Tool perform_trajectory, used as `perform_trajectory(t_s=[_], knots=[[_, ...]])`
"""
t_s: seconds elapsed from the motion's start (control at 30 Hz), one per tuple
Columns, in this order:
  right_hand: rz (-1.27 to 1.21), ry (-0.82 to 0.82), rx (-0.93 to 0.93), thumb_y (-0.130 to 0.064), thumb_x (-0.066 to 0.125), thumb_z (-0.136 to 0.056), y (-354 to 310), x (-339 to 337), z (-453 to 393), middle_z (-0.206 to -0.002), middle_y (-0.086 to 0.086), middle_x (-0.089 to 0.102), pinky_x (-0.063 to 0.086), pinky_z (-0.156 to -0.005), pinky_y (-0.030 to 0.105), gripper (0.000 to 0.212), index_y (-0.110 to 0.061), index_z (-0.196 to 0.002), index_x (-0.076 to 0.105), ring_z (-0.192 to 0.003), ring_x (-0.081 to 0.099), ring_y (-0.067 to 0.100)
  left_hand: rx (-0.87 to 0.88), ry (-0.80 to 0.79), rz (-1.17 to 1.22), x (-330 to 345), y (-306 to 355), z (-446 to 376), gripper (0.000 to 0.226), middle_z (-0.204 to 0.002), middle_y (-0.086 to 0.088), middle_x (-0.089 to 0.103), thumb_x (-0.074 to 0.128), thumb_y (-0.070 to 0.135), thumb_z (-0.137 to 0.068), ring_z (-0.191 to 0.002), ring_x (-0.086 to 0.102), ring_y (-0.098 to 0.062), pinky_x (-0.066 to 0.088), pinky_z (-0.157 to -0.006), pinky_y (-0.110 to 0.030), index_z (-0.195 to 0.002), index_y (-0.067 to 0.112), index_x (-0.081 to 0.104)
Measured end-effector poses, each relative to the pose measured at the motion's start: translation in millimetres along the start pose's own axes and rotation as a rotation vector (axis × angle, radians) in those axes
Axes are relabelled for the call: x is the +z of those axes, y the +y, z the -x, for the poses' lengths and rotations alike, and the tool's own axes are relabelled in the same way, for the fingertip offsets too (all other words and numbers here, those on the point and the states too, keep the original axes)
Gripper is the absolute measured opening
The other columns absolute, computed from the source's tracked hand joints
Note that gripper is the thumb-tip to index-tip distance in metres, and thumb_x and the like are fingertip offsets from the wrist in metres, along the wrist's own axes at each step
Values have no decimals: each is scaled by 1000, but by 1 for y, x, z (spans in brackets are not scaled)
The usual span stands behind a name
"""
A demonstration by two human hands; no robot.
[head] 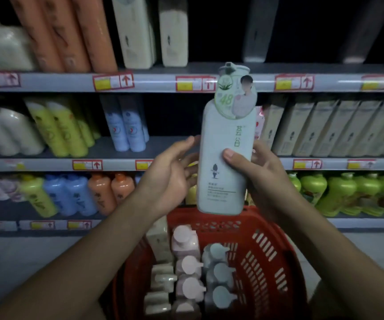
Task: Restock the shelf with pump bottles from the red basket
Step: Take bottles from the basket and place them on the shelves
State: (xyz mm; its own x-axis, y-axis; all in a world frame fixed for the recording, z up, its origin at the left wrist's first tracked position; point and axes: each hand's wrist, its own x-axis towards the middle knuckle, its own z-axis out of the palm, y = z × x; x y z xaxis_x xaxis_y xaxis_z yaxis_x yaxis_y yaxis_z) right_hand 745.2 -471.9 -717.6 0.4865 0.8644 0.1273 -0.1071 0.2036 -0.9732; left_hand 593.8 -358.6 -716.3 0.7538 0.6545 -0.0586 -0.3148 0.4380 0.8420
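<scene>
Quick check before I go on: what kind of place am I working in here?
Most likely a shop's toiletries aisle: tiered shelves packed with rows of bottles, red-and-yellow price tags along the shelf edges, and a red basket of pump bottles below.

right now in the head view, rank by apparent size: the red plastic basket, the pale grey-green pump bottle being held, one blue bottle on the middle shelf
1. red plastic basket
2. pale grey-green pump bottle, though it is nearest the camera
3. blue bottle, farther away, so unsure

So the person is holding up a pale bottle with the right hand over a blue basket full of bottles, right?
Nearly. The basket is red, not blue; the head view shows its red slotted wall under the pale bottle. The rest holds: the right hand grips that bottle, and more bottles stand in the basket below.
</scene>
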Motion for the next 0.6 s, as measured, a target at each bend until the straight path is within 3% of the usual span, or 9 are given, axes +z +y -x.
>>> perform_trajectory(t_s=[0.03, 0.1, 0.17, 0.27, 0.4, 0.6], knots=[[-2, 10, -29, -19, 86, -80, -11, 1, 0, -121, 14, 75, 58, -97, 52, 61, -3, -132, 58, -111, 73, 33, 22, -29, -25, 8, 7, 2, 55, -108, -5, 72, 63, 34, -87, -86, 67, -15, 50, -81, -30, -139, 16, 60], [-5, 21, -68, -20, 83, -77, -31, 4, 1, -119, 12, 76, 59, -96, 50, 62, -3, -131, 58, -109, 74, 31, 72, -49, -60, 24, 18, 3, 48, -116, -10, 74, 63, 32, -87, -102, 65, -21, 48, -100, -39, -132, 15, 67], [2, 19, -93, -19, 80, -76, -46, 5, 4, -119, 10, 77, 59, -96, 50, 60, -6, -131, 58, -110, 74, 30, 111, -55, -63, 33, 25, -3, 46, -121, -15, 72, 65, 29, -89, -122, 56, -35, 32, -119, -55, -131, 10, 66], [16, 22, -112, -15, 79, -82, -60, 2, 5, -119, 8, 77, 60, -96, 50, 53, -9, -130, 59, -110, 74, 29, 110, -79, -34, 47, 34, -13, 52, -132, -18, 67, 66, 31, -87, -139, 45, -45, 27, -121, -61, -134, 8, 63], [48, 47, -109, -15, 79, -86, -60, -1, -2, -117, 4, 77, 61, -94, 50, 48, -14, -129, 59, -105, 76, 24, 117, -65, -42, 55, 33, -22, 43, -130, -19, 68, 64, 31, -89, -135, 51, -43, 33, -118, -60, -126, 11, 70], [19, 104, -118, -21, 81, -80, -52, -5, -27, -117, 4, 77, 61, -92, 51, 49, -16, -125, 61, -104, 76, 24, 126, 15, -63, 61, 29, -42, 43, -124, -19, 71, 62, 30, -87, -110, 65, -32, 43, -110, -52, -126, 13, 69]])
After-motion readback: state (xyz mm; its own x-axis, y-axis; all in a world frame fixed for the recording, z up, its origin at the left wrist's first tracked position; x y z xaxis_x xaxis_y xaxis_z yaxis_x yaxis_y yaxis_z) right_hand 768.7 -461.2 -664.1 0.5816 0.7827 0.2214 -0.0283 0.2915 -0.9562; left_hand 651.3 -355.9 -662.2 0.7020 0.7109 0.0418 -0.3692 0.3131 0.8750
